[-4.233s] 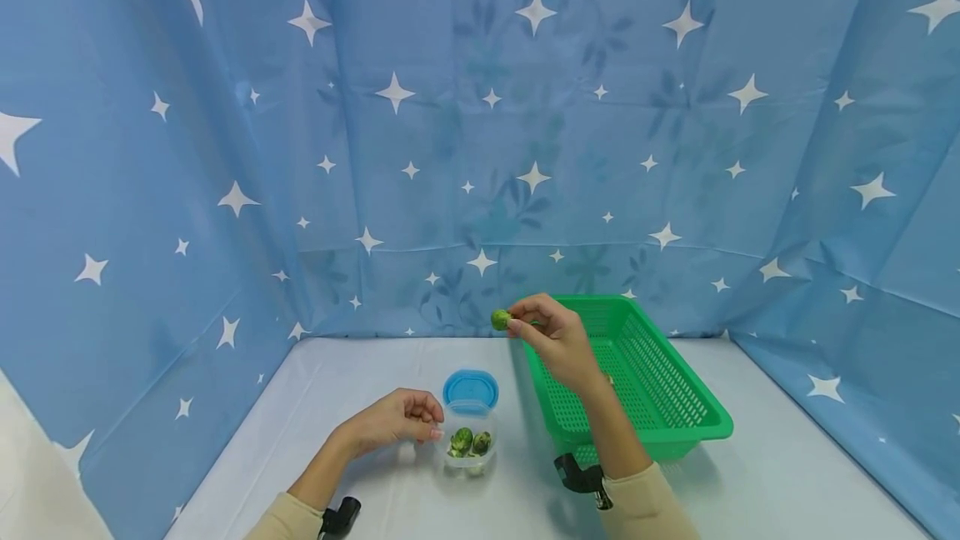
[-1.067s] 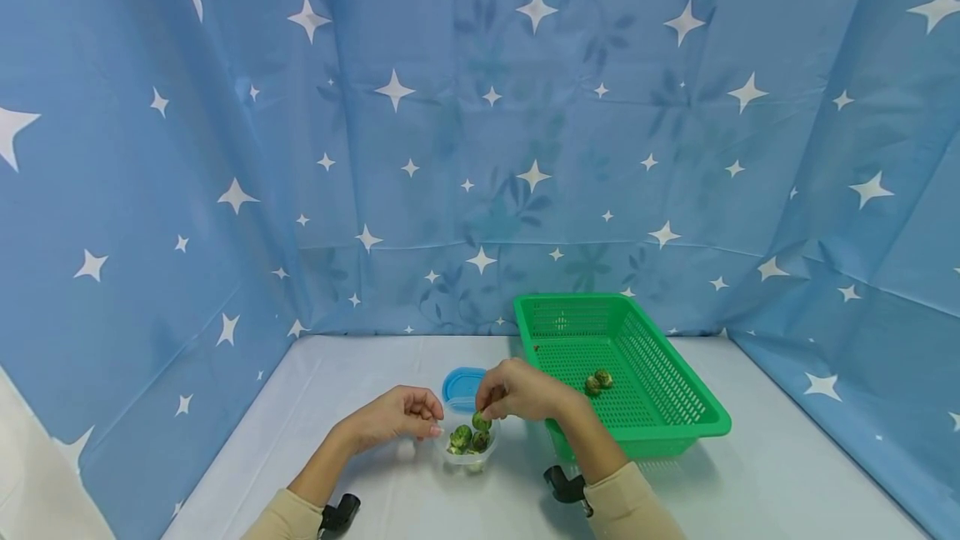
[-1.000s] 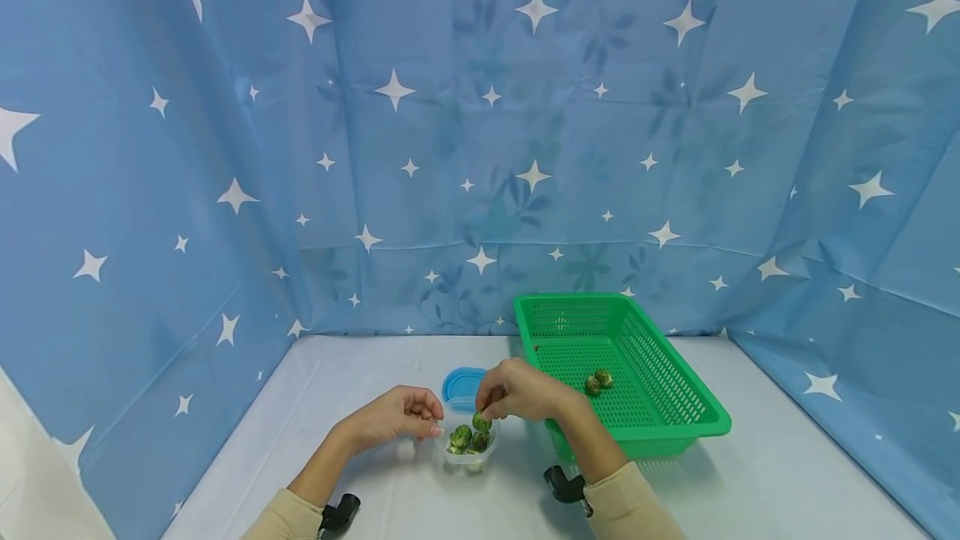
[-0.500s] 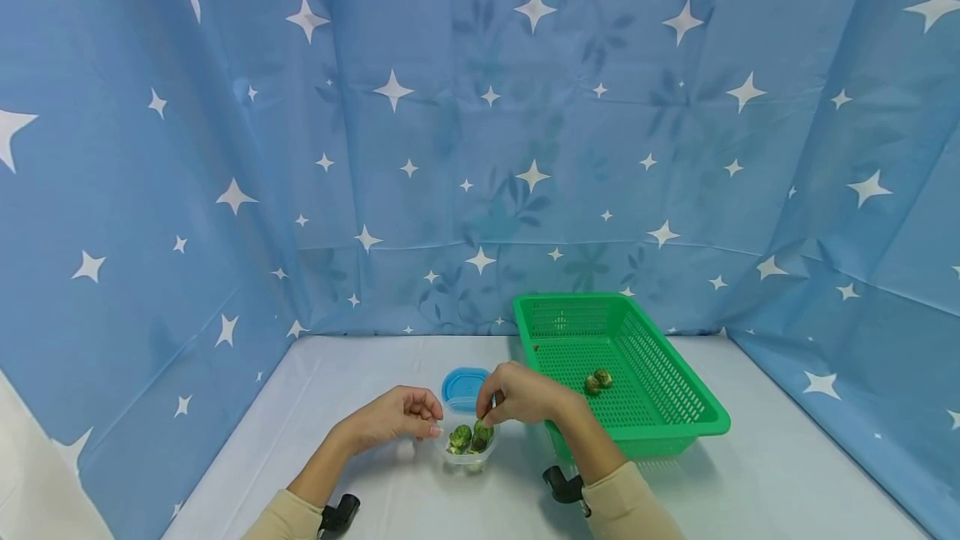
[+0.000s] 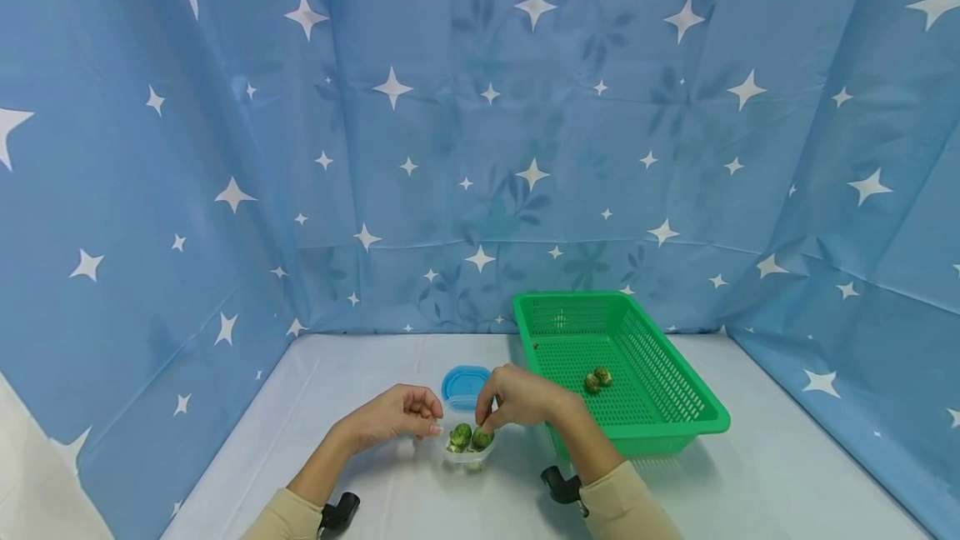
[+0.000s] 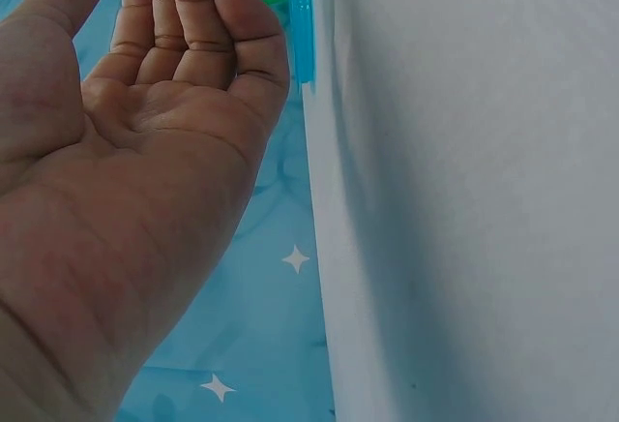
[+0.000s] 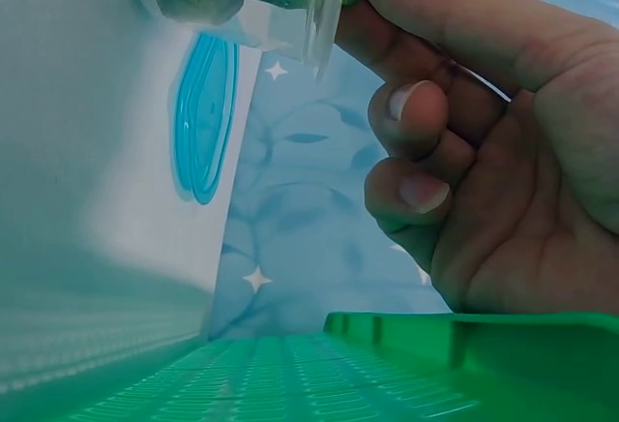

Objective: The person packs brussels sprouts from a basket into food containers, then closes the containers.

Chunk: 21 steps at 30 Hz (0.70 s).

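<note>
A small clear plastic container [image 5: 467, 457] stands on the white table with several Brussels sprouts inside, one of them a green sprout [image 5: 460, 435] on the left. My left hand [image 5: 397, 419] pinches the container's left rim between thumb and fingers; in the left wrist view its fingertips run out of the frame. From the right, my right hand [image 5: 521, 397] reaches over the rim and pinches another Brussels sprout [image 5: 483, 438] low in the container. The right wrist view shows the thumb and forefinger of this hand [image 7: 503, 103] at the container's edge, partly hiding that sprout.
Behind the container lies a blue lid [image 5: 465, 382]. A green plastic basket [image 5: 675, 390] stands to the right, with two Brussels sprouts [image 5: 597, 379] on its floor. Blue star-patterned curtains [image 5: 480, 148] enclose the table at the back and sides.
My right hand has carried a Brussels sprout from above the basket down into the container, lowering it further over the last second. The left hand stays at the container's rim.
</note>
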Tool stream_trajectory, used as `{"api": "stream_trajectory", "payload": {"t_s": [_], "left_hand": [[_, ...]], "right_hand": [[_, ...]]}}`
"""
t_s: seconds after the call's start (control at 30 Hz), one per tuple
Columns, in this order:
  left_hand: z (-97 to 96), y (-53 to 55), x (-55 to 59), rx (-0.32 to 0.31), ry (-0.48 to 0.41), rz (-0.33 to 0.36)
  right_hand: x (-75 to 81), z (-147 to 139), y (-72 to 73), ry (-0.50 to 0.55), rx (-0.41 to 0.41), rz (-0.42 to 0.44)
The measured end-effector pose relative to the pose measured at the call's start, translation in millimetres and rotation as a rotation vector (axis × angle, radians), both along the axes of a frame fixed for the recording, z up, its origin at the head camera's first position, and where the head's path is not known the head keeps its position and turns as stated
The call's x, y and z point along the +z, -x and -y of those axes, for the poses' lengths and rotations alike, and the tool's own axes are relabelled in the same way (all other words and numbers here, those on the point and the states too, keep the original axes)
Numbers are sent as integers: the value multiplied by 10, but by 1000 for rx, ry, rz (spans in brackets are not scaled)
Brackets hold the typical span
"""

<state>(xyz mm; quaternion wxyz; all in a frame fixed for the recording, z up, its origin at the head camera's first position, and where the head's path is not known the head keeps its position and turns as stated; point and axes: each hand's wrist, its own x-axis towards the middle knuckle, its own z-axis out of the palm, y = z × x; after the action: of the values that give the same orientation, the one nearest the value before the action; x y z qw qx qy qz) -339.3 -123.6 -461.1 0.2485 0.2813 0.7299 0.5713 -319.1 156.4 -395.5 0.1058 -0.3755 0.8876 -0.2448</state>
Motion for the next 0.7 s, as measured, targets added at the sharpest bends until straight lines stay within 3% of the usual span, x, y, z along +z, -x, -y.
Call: {"api": "stream_trajectory", "payload": {"t_s": [0.7], "left_hand": [[1,1,-3,-2,3,1]], "right_hand": [[10,36,-52,-16,11,14]]}}
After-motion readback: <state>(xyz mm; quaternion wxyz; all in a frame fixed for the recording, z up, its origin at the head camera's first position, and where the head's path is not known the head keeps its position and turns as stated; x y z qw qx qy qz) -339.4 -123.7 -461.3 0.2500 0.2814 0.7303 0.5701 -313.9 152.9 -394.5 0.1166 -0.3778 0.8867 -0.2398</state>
